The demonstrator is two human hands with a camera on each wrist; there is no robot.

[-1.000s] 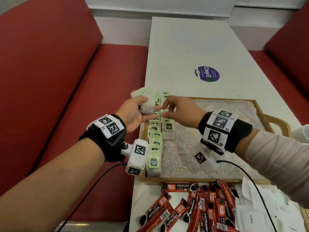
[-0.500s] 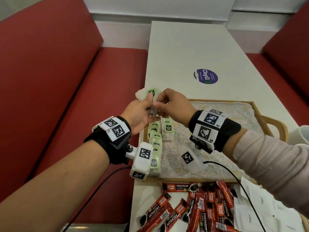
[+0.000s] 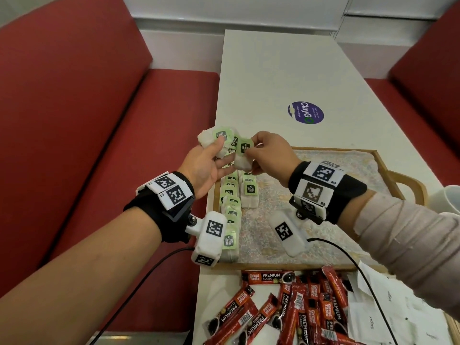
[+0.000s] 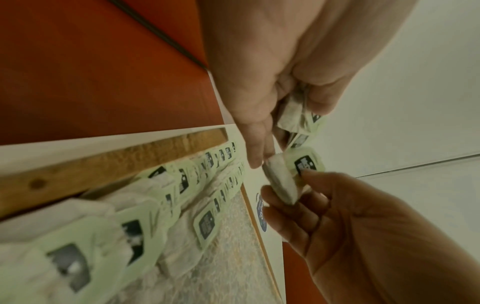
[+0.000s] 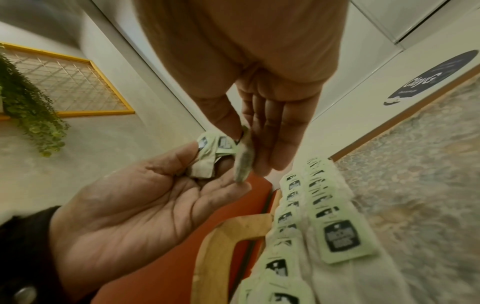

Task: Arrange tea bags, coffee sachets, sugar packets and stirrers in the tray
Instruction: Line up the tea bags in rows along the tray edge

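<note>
Red booth seating (image 3: 74,120) flanks a white counter (image 3: 273,70), catalogued left to right.

Left hand (image 3: 201,168), at 9 o'clock of the tray: fingers curled about a small bunch of spare tea bags (image 3: 219,139), raised clear of the tray.

Single tea bag (image 3: 242,155), centre: pinched at its green tag by the right hand (image 3: 271,155), thumb and fingers closed on it. A second ago that hand reached into the bunch; now one bag hangs drawn apart from it, though the left fingertips still brush its lower edge. Judged meaning: one more bag is ready to be laid down.

Tray (image 3: 380,160), wooden with patterned lining: one long row of tea bags (image 3: 230,212) along its 9 o'clock wall, and a second, shorter row (image 3: 249,192) begun just beside it. The rest of the lining is bare.

Coffee sachets (image 3: 298,307), at 6 o'clock of the tray: loose heap on the counter, not yet sorted.

White sugar packets (image 3: 388,310), at 5 o'clock: likewise outside the tray. Stirrers: none seen.
</note>
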